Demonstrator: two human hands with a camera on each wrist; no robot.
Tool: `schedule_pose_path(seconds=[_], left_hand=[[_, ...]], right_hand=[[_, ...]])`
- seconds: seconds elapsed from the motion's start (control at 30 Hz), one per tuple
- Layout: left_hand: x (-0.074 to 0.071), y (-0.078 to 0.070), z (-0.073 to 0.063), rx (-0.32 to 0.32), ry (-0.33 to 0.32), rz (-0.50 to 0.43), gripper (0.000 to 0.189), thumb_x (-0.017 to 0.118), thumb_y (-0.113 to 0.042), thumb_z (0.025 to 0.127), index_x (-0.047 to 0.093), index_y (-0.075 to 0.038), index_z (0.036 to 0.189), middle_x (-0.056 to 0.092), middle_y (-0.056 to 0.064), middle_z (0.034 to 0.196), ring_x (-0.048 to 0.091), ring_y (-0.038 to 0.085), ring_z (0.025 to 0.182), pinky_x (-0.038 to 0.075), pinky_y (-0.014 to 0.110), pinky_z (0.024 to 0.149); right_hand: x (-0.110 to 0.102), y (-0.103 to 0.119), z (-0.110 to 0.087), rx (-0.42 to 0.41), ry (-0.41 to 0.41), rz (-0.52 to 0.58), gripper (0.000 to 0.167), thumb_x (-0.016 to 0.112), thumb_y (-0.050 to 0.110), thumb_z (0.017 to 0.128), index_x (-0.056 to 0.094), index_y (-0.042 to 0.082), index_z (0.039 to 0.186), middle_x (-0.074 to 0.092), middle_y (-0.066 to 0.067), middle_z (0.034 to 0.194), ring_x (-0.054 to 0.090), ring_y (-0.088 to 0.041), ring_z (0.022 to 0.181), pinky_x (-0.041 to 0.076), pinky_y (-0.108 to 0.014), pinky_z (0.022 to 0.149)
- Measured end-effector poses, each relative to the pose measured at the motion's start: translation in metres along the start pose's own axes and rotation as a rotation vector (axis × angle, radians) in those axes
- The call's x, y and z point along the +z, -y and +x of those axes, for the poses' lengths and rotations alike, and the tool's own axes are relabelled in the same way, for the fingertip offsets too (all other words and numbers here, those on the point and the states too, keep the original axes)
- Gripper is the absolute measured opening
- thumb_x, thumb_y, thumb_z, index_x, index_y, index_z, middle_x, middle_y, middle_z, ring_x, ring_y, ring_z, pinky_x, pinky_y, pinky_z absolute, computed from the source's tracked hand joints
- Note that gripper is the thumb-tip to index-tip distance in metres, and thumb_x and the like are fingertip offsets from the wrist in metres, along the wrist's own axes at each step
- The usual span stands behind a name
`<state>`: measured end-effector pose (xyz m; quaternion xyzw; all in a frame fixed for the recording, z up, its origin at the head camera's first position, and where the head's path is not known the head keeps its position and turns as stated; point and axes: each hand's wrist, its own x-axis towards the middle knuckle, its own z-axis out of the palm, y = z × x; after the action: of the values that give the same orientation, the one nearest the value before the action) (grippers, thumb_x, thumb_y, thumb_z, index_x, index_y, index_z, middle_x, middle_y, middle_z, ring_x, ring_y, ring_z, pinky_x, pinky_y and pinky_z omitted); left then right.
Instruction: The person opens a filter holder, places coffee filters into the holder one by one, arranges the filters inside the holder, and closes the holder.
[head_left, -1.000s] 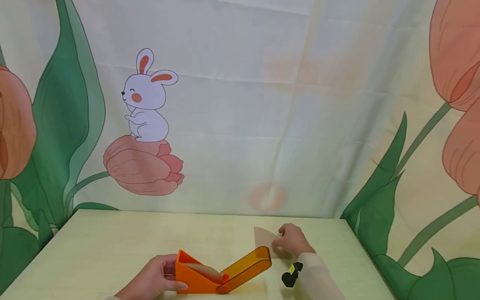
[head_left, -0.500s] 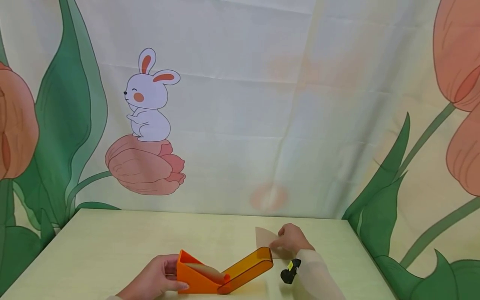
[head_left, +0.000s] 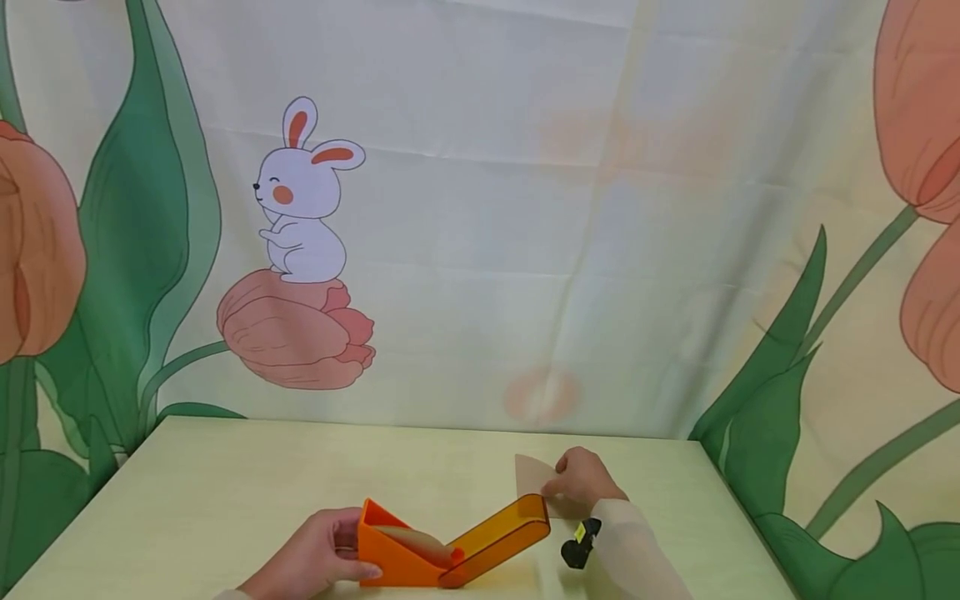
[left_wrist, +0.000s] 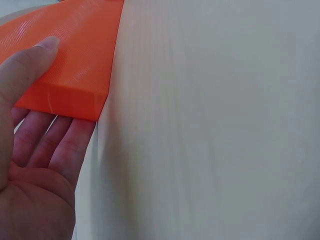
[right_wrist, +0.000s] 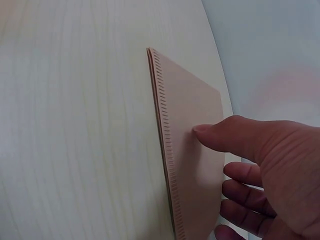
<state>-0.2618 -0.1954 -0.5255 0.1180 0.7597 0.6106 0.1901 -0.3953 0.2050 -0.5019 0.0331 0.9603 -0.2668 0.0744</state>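
Observation:
My left hand point(head_left: 315, 550) grips an orange filter holder point(head_left: 390, 562) at its left end, thumb on the near side wall and fingers behind, also seen in the left wrist view. The holder's see-through amber lid point(head_left: 498, 537) is swung open to the right. Inside leans a tan paper coffee filter point(head_left: 416, 543). At right, my right hand point(head_left: 585, 482) holds tan coffee filters point(head_left: 531, 473). In the right wrist view the thumb lies on the face of the filters point(right_wrist: 185, 100), other fingers at the far edge; a crimped seam runs down the near edge.
A pale wood-grain table point(head_left: 225, 475) lies under both hands. A black device with a yellow mark point(head_left: 581, 543) is at the right wrist. Behind the table hangs a curtain point(head_left: 465, 250) printed with tulips and a rabbit.
The head view has shifted slightly, so everything sits a little further right in it. Both hands keep their hold and have hardly moved.

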Motion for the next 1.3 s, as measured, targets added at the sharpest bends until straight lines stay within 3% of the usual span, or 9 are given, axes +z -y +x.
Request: schedule_pose_path(seconds=[0.33, 0.57, 0.87, 1.3], left_hand=[[0.001, 0.0017, -0.0004, -0.01, 0.002, -0.022, 0.054, 0.086, -0.018, 0.082, 0.065, -0.007, 0.131, 0.073, 0.007, 0.123, 0.07, 0.023, 0.107, 0.06, 0.036, 0.096], [0.0009, 0.0009, -0.0006, -0.013, 0.003, -0.025, 0.054, 0.085, -0.018, 0.083, 0.064, -0.006, 0.131, 0.073, 0.008, 0.123, 0.07, 0.023, 0.107, 0.06, 0.036, 0.096], [-0.0004, 0.0017, 0.0001, 0.0, 0.007, -0.016, 0.054, 0.086, -0.02, 0.082, 0.065, -0.006, 0.131, 0.073, 0.007, 0.123, 0.07, 0.023, 0.107, 0.06, 0.036, 0.096], [0.0001, 0.0001, -0.0003, -0.003, 0.008, -0.026, 0.055, 0.086, -0.02, 0.083, 0.064, -0.006, 0.132, 0.073, 0.008, 0.124, 0.07, 0.023, 0.107, 0.06, 0.036, 0.096]], right_hand=[[0.0003, 0.0002, -0.0043, -0.038, -0.019, 0.01, 0.046, 0.089, 0.022, 0.076, 0.065, 0.0, 0.108, 0.067, -0.011, 0.103, 0.059, -0.027, 0.093, 0.056, -0.048, 0.092], [0.0009, 0.0018, -0.0055, -0.045, -0.027, 0.03, 0.052, 0.089, 0.019, 0.077, 0.066, -0.002, 0.118, 0.069, -0.013, 0.113, 0.061, -0.028, 0.097, 0.055, -0.052, 0.097], [0.0025, 0.0033, -0.0054, -0.067, -0.059, 0.033, 0.046, 0.09, 0.017, 0.077, 0.069, -0.001, 0.114, 0.07, -0.012, 0.11, 0.061, -0.027, 0.094, 0.056, -0.05, 0.096], [0.0089, 0.0015, 0.0012, -0.062, -0.094, 0.034, 0.05, 0.093, 0.015, 0.072, 0.061, 0.008, 0.111, 0.068, -0.008, 0.106, 0.06, -0.026, 0.093, 0.057, -0.049, 0.093]])
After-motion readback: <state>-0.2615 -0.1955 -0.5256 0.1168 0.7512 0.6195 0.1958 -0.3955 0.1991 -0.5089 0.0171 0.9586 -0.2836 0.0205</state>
